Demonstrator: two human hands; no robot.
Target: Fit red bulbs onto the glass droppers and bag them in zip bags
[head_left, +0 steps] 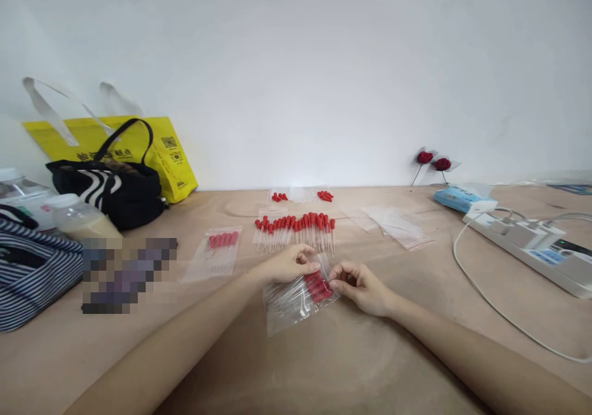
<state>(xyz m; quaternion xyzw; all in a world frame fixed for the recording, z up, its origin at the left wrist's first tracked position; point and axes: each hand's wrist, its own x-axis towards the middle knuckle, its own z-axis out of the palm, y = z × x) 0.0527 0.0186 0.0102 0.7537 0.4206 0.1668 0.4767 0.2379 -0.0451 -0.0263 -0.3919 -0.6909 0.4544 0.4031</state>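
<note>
A clear plastic bag (287, 313) holding several red-capped droppers is tilted above the table, its mouth toward the upper right. My left hand (292, 263) pinches the upper part of its mouth. The fingers of my right hand (361, 284) are closed on the right edge of the same bag. Just behind my hands lies a row of loose droppers with red bulbs (300, 225). To the left, another clear bag (215, 258) with several red-capped droppers rests flat on the table.
Flat clear bags (398, 222) lie right of the droppers. Small red pieces (325, 196) sit near the wall. At left are a yellow bag (178, 156), a black bag (134, 199) and a striped bag (41, 273); at right, a power strip (555, 267), cable and blue tissue pack (462, 199).
</note>
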